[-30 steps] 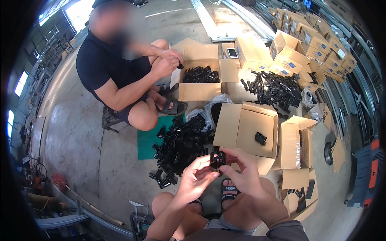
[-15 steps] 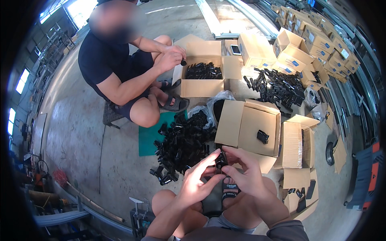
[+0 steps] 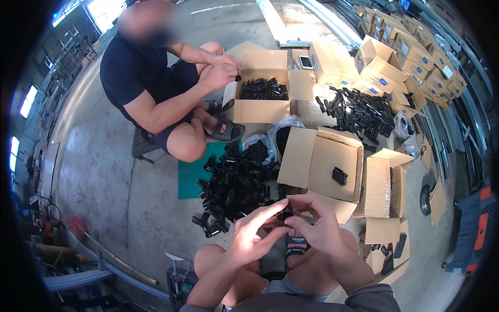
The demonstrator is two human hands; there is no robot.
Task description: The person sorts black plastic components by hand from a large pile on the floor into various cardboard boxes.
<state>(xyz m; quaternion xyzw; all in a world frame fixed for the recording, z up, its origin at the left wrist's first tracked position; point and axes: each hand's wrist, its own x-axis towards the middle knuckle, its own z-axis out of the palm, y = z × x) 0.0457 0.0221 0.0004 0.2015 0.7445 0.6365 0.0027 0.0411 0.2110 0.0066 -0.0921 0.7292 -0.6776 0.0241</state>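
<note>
Between the fingertips of both hands I hold a small black plastic part point(image 3: 284, 213), just above my knees. My left hand point(image 3: 254, 229) pinches it from the left, thumb and forefinger apart around it. From the other side my right hand point(image 3: 317, 221) grips it with thumb and fingers. Its exact kind is partly hidden by the fingers. Beyond my hands, a heap of similar black parts point(image 3: 231, 182) lies on and around a green mat point(image 3: 189, 179). To the right of the heap stands an open cardboard box point(image 3: 332, 161) with a black part point(image 3: 339, 176) inside.
Across from me a person point(image 3: 150, 88) sits on a low stool, holding a small black piece over a box of black parts point(image 3: 262, 112). More black parts point(image 3: 364, 112) lie loose at the right. Stacked cartons point(image 3: 416, 47) and an orange-grey case point(image 3: 470, 234) stand farther right.
My hands have dropped slightly with the black part still between them, and the part appears turned a little. The other person's hands have barely moved.
</note>
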